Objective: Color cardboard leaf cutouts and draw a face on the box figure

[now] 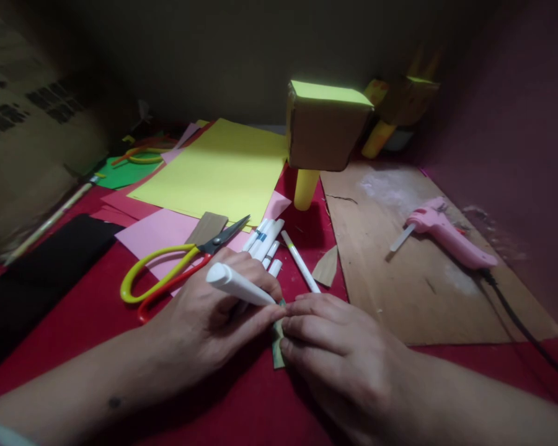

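My left hand (235, 297) is closed round a white marker (237, 282), whose tip end points down to the right. Beneath that end lies a small cardboard strip (278, 353) with greenish colouring, partly hidden by fingers. The fingers of my right hand (339, 347) are bent together and press on the strip's right side. Beyond my hands lie several white markers (266, 238) in a bunch and one separate marker (300, 261). Scissors (167, 275) with yellow and red handles rest beside my left hand. A pointed cardboard piece (326, 267) is ahead of my right hand.
Yellow sheets (214, 167) and pink paper (153, 235) cover the back left. A cardboard box shape (323, 130) stands on a yellow tube (306, 189). A corded pink glue gun (451, 232) rests on a cardboard sheet (390, 303). A black piece (51, 279) is at left.
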The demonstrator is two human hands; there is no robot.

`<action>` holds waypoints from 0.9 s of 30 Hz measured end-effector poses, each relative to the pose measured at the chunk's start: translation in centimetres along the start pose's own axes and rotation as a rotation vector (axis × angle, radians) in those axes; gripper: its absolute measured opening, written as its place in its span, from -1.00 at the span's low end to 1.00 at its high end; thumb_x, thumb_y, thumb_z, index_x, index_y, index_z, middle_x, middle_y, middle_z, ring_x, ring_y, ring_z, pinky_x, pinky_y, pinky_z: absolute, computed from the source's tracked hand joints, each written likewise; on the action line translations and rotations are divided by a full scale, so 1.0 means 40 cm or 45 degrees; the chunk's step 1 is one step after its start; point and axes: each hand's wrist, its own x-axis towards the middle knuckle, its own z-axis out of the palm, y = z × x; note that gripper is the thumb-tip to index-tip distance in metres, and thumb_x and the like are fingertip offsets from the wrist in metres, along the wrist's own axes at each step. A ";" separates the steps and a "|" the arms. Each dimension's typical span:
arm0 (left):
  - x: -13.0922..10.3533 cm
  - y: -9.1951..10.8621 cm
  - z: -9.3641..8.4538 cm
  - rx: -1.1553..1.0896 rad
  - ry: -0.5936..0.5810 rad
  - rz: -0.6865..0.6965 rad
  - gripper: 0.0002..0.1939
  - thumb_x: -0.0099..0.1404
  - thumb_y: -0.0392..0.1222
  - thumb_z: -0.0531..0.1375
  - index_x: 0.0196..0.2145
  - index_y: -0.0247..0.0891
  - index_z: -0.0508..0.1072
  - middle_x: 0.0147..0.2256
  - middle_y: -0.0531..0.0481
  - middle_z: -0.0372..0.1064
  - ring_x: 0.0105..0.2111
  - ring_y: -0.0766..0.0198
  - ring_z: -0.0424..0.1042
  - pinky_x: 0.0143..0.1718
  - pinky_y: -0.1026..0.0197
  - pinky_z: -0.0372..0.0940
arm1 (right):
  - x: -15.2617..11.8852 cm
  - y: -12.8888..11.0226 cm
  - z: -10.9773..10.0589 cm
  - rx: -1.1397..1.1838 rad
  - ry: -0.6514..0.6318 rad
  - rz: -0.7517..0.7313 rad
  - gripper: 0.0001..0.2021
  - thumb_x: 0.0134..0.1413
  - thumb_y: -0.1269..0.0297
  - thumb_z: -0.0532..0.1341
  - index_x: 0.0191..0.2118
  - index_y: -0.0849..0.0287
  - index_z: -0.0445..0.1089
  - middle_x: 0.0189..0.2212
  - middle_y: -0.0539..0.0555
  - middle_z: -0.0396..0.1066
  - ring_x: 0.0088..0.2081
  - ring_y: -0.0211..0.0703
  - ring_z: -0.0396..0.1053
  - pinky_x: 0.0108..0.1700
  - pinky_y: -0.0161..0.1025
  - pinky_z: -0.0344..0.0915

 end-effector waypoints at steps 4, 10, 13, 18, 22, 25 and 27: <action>0.001 0.000 0.000 -0.029 0.021 0.009 -0.89 0.42 -0.35 0.17 -0.29 -0.24 0.45 -0.36 0.10 0.44 -0.35 0.36 0.40 -0.20 0.26 0.28 | -0.003 0.000 0.000 -0.010 0.009 0.006 -0.78 0.27 0.55 0.11 -0.07 0.36 0.46 -0.22 0.28 0.58 -0.05 0.03 0.50 0.04 -0.02 0.51; 0.000 -0.004 0.000 -0.073 -0.015 -0.003 -0.87 0.42 -0.34 0.18 -0.33 -0.23 0.44 -0.38 0.11 0.41 -0.36 0.36 0.36 -0.19 0.25 0.25 | -0.001 0.000 0.002 0.007 0.000 0.005 -0.78 0.25 0.57 0.12 -0.10 0.36 0.49 -0.22 0.26 0.58 -0.08 0.03 0.50 0.04 -0.03 0.52; -0.001 -0.003 0.000 -0.088 -0.001 -0.001 -0.87 0.43 -0.33 0.18 -0.32 -0.23 0.44 -0.38 0.12 0.41 -0.37 0.37 0.36 -0.20 0.26 0.24 | 0.002 0.000 0.000 0.034 -0.009 -0.005 -0.78 0.24 0.59 0.12 -0.11 0.40 0.50 -0.25 0.28 0.58 -0.08 0.03 0.49 0.03 -0.02 0.52; -0.012 -0.003 0.004 -0.045 -0.013 -0.016 -0.88 0.44 -0.32 0.16 -0.28 -0.21 0.43 -0.35 0.14 0.42 -0.34 0.37 0.36 -0.15 0.24 0.20 | 0.003 -0.001 -0.005 0.037 -0.013 0.004 -0.80 0.24 0.59 0.13 -0.14 0.41 0.50 -0.29 0.27 0.57 -0.09 0.01 0.49 0.05 -0.03 0.52; -0.019 -0.008 0.007 -0.073 -0.033 -0.041 -0.88 0.46 -0.30 0.15 -0.27 -0.19 0.43 -0.34 0.14 0.41 -0.32 0.35 0.38 -0.10 0.22 0.20 | 0.004 -0.003 -0.005 0.022 -0.001 -0.012 -0.80 0.23 0.60 0.14 -0.15 0.44 0.52 -0.33 0.26 0.56 -0.05 0.04 0.50 0.09 -0.04 0.50; -0.011 -0.008 0.005 -0.100 -0.010 0.006 -0.88 0.43 -0.32 0.17 -0.29 -0.20 0.45 -0.34 0.12 0.43 -0.33 0.35 0.39 -0.13 0.24 0.23 | 0.004 -0.003 -0.004 0.015 0.014 -0.006 -0.78 0.23 0.60 0.14 -0.13 0.44 0.52 -0.32 0.25 0.56 -0.05 0.04 0.50 0.10 -0.05 0.50; -0.003 -0.005 0.003 -0.093 0.016 0.028 -0.88 0.42 -0.34 0.18 -0.30 -0.21 0.46 -0.35 0.11 0.45 -0.34 0.35 0.39 -0.17 0.26 0.25 | 0.005 -0.002 -0.002 0.013 0.017 -0.004 -0.76 0.23 0.60 0.12 -0.10 0.42 0.52 -0.32 0.24 0.57 -0.07 0.03 0.50 0.09 -0.05 0.51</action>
